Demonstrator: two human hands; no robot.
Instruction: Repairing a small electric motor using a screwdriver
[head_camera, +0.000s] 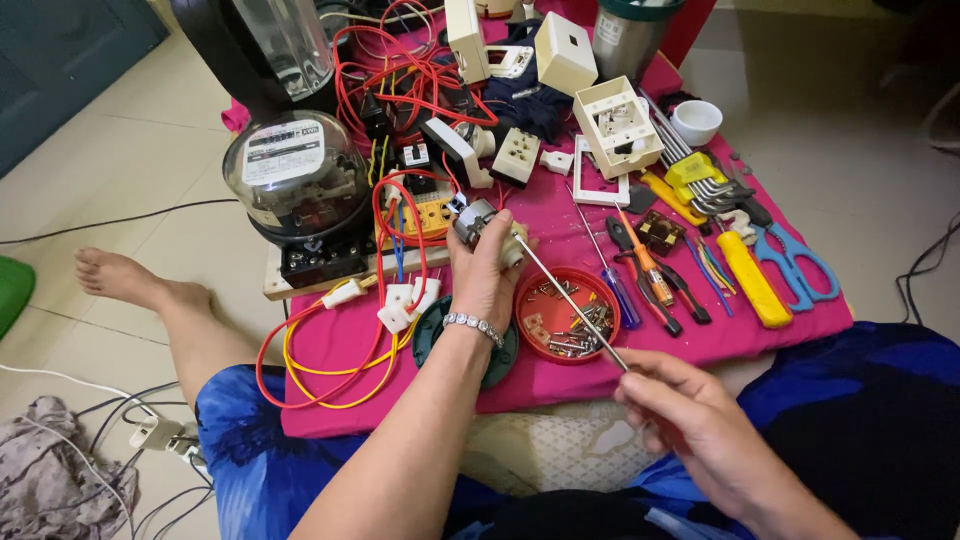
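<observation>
I see my left hand (487, 272) raised over the pink cloth (700, 345), its fingers wrapped tight around a small metal motor (478, 222) with a cream part at its right side. My right hand (690, 415) sits lower, near my lap, pinched shut on the end of a long thin screwdriver (570, 295); the shaft slants up and left, and its tip meets the motor at the cream part (I cannot tell whether it sits in a screw). A beaded bracelet (475, 325) circles the left wrist.

Just beneath the shaft lies a round red lid (532, 300) full of small screws and metal bits, and a dark green lid (428, 335) shows under my left wrist. To the left stands a glass-domed electric meter (297, 180) on a board, with red and yellow wires (320, 385) looping out from it across the cloth. To the right of the red lid lie pliers (650, 275), a yellow knife (752, 280), blue-handled scissors (797, 262) and a bunch of hex keys (690, 165). Further back sit white switch boxes (618, 125) and a small white cup (696, 120). My bare foot (115, 275) rests on the tiled floor at the left.
</observation>
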